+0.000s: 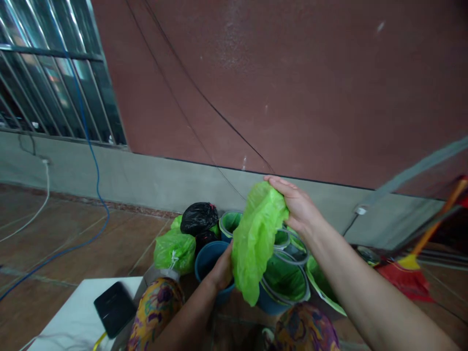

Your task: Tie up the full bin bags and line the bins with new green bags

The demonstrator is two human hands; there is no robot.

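Note:
My right hand (298, 204) is raised and closed on the top of a thin green plastic bag (254, 243), which hangs down in front of me. My left hand (221, 268) is lower, its fingers behind the bag's left edge and gripping it, just above an unlined blue bin (208, 263). Below the bag stands a blue bin lined in green (283, 285). More lined bins (230, 222) crowd behind it near the wall.
A tied green bag (174, 251) and a tied black bag (199, 218) sit left of the bins. A white surface with a black device (114, 308) is at lower left. Cables run over the tiled floor. A red broom (407, 273) lies at right.

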